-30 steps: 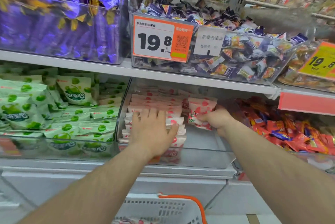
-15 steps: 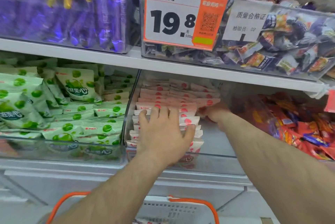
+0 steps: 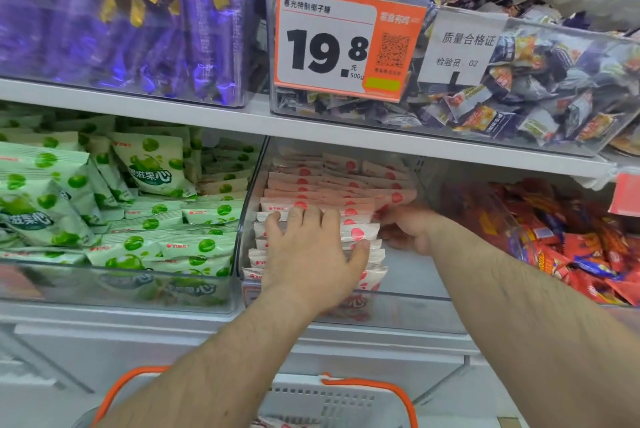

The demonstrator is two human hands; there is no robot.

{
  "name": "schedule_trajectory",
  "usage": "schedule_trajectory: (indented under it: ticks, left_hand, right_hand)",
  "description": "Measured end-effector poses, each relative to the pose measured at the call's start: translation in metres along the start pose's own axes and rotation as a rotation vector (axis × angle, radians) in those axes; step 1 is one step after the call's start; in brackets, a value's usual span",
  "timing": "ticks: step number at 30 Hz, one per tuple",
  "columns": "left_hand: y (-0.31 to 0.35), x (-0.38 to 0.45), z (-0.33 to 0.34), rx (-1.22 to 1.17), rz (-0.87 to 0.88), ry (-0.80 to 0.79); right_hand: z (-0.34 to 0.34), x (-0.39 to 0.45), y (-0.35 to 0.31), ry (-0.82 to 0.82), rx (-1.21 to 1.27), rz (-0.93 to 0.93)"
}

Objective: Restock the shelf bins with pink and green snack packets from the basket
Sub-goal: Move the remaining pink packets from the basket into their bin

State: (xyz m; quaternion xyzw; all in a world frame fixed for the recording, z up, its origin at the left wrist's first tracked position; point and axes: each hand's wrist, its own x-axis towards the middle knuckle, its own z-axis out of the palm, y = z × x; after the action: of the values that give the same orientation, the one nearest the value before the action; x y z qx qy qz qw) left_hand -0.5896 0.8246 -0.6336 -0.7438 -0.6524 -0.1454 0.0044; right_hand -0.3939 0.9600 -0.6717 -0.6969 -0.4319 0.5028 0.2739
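Clearly the step in hand is squaring up the row of pink snack packets [image 3: 332, 205] inside the clear middle bin [image 3: 415, 292] on the lower shelf. To do it well, the row should be pressed back and kept upright as one block, edges level, so that the free space at the bin's right front stays open for more packets; pushing too hard from one side would likely tip the thin packets over like cards.

The left hand [image 3: 311, 254] lies palm-down over the front part of the row, its fingers [image 3: 304, 216] spread and fairly straight across the packet tops, thumb splayed against the right ends. The right hand [image 3: 408, 230] reaches in from the right and touches the side of the row further back; its fingertips are hidden behind the packets, so whether they pinch one or merely push I cannot tell. Both forearms stretch forward and upward to the shelf.

Green snack packets [image 3: 138, 219] fill the neighbouring bin on the left. The basket [image 3: 329, 400], white with orange handles, sits below between the arms; its contents are barely visible.
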Motion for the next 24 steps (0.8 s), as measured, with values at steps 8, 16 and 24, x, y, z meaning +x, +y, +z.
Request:
schedule_trajectory:
  ticks: [8, 16, 24]
  left_hand:
    - [0.000, 0.001, -0.001, -0.029, -0.007, -0.016]
    - [0.001, -0.011, -0.015, -0.206, 0.094, 0.285]
    - [-0.059, -0.132, 0.066, -0.318, 0.238, 0.131]
  right_hand:
    - [0.001, -0.005, 0.000, 0.032, 0.006, 0.023]
    - [0.029, -0.122, -0.019, 0.742, -0.128, -0.507]
    - [0.107, -0.194, 0.121, 0.248, -0.370, -0.834]
